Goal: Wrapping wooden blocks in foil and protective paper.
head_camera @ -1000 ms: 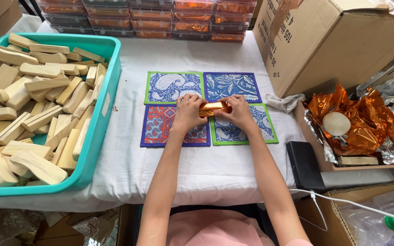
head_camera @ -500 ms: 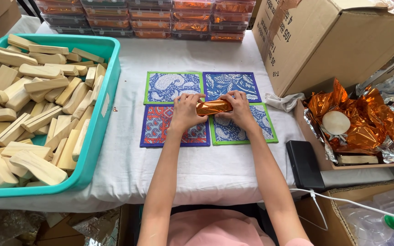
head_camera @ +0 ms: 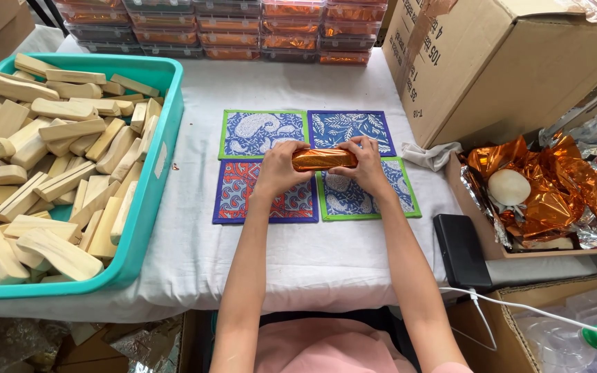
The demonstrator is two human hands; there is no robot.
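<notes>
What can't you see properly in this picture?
- Head view: what is inside the orange foil-wrapped piece; the foil covers it, and the left hand and right hand hide its ends.
- Stacked clear containers: cut off by the top edge.
- Green-capped bottle: cut off by the picture's edge.

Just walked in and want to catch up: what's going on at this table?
A person holds an orange foil-wrapped bar between the left hand and right hand, above four patterned mats on a white-clothed table. A teal bin of pale wooden blocks sits to the left. To the right, a shallow box holds loose orange foil sheets.
</notes>
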